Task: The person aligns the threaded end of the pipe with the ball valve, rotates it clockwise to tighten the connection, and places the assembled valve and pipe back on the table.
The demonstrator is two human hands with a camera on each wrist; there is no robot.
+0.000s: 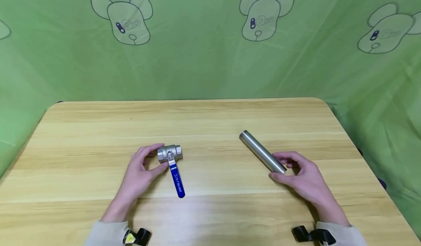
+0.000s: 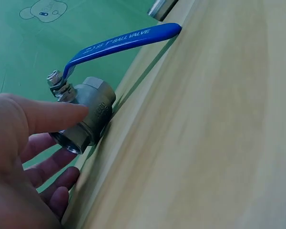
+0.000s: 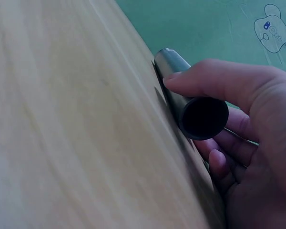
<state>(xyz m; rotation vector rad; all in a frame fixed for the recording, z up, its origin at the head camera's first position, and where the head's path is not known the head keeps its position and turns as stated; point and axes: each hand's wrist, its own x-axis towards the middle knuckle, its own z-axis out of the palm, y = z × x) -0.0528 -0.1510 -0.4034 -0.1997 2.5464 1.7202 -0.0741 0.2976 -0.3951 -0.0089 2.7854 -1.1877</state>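
On the left of the table lies a steel ball valve [image 1: 170,153] with a blue lever handle [image 1: 177,180] pointing toward the near edge. My left hand [image 1: 139,173] pinches its left end, thumb at the near side and index finger at the far side. In the left wrist view, the thumb lies across the valve body [image 2: 96,102], and one threaded opening faces the palm. To the right, a plain metal pipe [image 1: 261,151] slants across the tabletop. My right hand [image 1: 304,176] grips its near end between thumb and fingers. The right wrist view shows the pipe's [image 3: 174,59] dark hollow end.
The wooden table [image 1: 210,209] has rounded far corners. Behind and beside it hangs a green cloth [image 1: 197,56] printed with bear-like heads. Black wrist straps with small camera mounts [image 1: 143,236] sit at both light sleeves. Bare wood lies between the valve and the pipe.
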